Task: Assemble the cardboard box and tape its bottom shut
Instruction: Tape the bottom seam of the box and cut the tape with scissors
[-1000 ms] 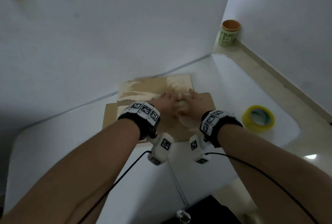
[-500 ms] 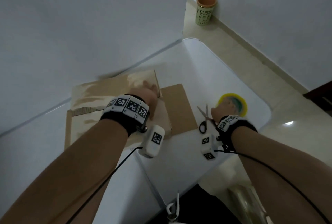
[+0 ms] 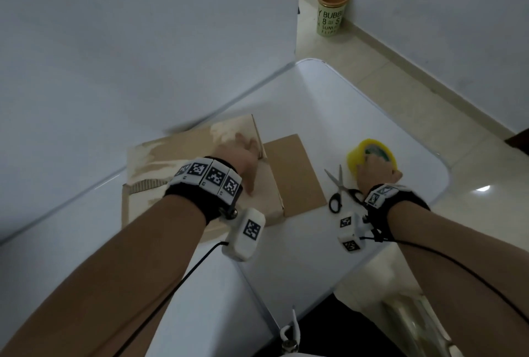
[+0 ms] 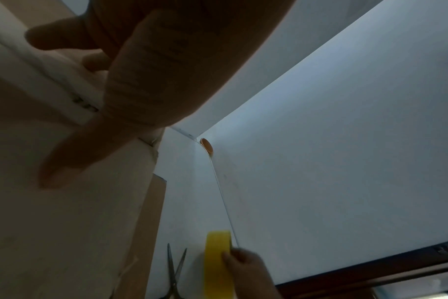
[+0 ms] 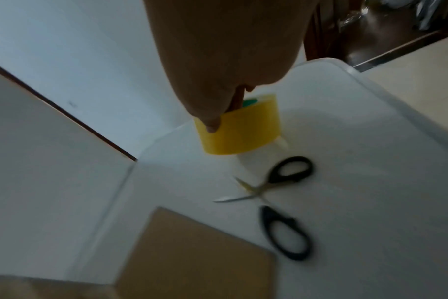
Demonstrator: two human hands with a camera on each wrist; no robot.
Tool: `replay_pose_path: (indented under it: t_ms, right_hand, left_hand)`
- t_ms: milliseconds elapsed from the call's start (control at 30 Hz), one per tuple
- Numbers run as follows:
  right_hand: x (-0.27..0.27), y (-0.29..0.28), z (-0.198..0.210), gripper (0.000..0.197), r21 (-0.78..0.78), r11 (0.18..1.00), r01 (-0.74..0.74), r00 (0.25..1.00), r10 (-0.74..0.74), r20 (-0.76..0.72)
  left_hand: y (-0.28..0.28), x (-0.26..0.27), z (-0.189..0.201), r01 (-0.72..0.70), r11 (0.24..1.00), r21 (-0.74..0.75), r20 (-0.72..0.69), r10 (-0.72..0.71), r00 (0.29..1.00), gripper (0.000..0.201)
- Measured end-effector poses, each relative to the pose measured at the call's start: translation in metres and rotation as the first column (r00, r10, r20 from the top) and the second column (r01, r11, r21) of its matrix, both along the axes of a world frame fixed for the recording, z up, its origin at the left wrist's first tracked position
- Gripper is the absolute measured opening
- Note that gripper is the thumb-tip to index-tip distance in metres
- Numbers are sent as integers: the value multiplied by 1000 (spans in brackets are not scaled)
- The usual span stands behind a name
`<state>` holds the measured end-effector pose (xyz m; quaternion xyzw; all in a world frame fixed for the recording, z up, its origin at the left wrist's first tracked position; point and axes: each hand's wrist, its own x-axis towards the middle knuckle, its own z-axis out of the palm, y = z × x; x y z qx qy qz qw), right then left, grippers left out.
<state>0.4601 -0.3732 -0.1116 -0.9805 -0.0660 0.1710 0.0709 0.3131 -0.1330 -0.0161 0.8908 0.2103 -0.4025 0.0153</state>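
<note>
Head view: left hand (image 3: 239,154) presses flat, fingers spread, on the cardboard box (image 3: 200,156); right hand (image 3: 372,169) grips the yellow tape roll (image 3: 355,154) (scissors (image 3: 336,193) just beside).

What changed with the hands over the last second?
The right hand left the cardboard box, swung right and now grips the yellow tape roll beside the scissors. The left hand stayed pressing the box flaps flat on the table.

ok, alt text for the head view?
Right hand grips a yellow tape roll on a white table while the left hand presses flat on a cardboard box. Black-handled scissors lie between box and roll.
</note>
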Motion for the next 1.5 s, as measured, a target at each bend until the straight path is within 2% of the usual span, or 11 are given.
replay_pose_path:
  t_ms: [67,167,267,333,567,800,967,1200,1300,1400,1500]
  right_hand:
    - [3,21,20,35,316,948,47,998,-34,-47]
    - [-2,62,65,32,726,665,175,972,0,-235]
    - [-26,100,108,31,850,377,368,884,142,-446]
    - [-50,123,126,23,864,304,402,830,278,-484]
    - [-122,172,132,26,878,469,-97,940,333,-73]
    - [-159,189,135,34,765,597,-242,882,464,-83]
    - [-163,185,133,57,710,655,-258,906,420,-59]
    - [-166,212,136,58,667,674,-318,909,417,12]
    - [-165,240,143,57,586,648,-486,853,499,156]
    - [-165,269,145,53,383,583,-716,696,636,334]
    - [-164,295,143,51,177,540,-823,567,759,320]
  left_hand:
    - [3,-6,1,30,999,-16,21,-29,999,130]
    - [18,-21,-9,87,995,-47,114,-81,990,126]
    - [32,-43,-12,96,988,-118,226,-68,972,111]
    - [38,-60,-10,63,985,-163,274,-16,962,102]
    - [50,-119,-14,-50,975,-217,342,124,932,83]
    - [50,-151,-21,-38,963,-268,458,162,874,75]
    - [70,-200,-16,49,984,-171,356,15,934,100]
    - [98,-231,-18,-37,980,-197,292,94,952,130]
    - [100,-231,-20,-10,972,-234,315,86,945,131]
    - [98,-229,-16,-2,970,-242,316,80,945,130]
    - [98,-229,-19,0,972,-234,325,79,942,131]
